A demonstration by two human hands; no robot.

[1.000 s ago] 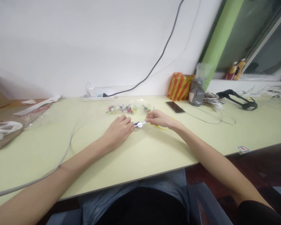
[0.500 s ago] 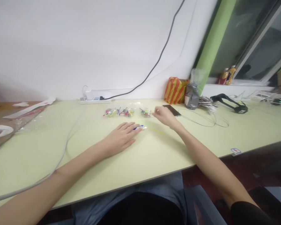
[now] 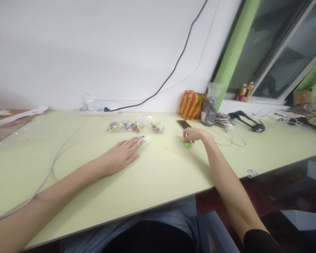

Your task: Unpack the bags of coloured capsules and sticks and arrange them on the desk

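Observation:
My left hand lies flat on the table with its fingers stretched out. Its fingertips touch or cover part of a small blue arrow-tipped piece and something white. Thin pale green strips and a slim yellow arrow-like stick lie to its right. Farther right, my right hand points down with its fingers drawn together on a small round green piece, with a bit of yellow at the fingertips. Clear bags of colourful small parts lie in a row behind both hands.
A dark phone lies beyond my right hand. Behind it stand a red-and-yellow striped bag and a grey pouch. A black headset-like frame and thin cables are farther right. A power strip sits by the wall; a grey cable crosses the left side.
My right hand has moved from beside the bags toward the table's front and now has the round green piece at its fingertips. My left hand stays flat by the blue piece; the view has turned right.

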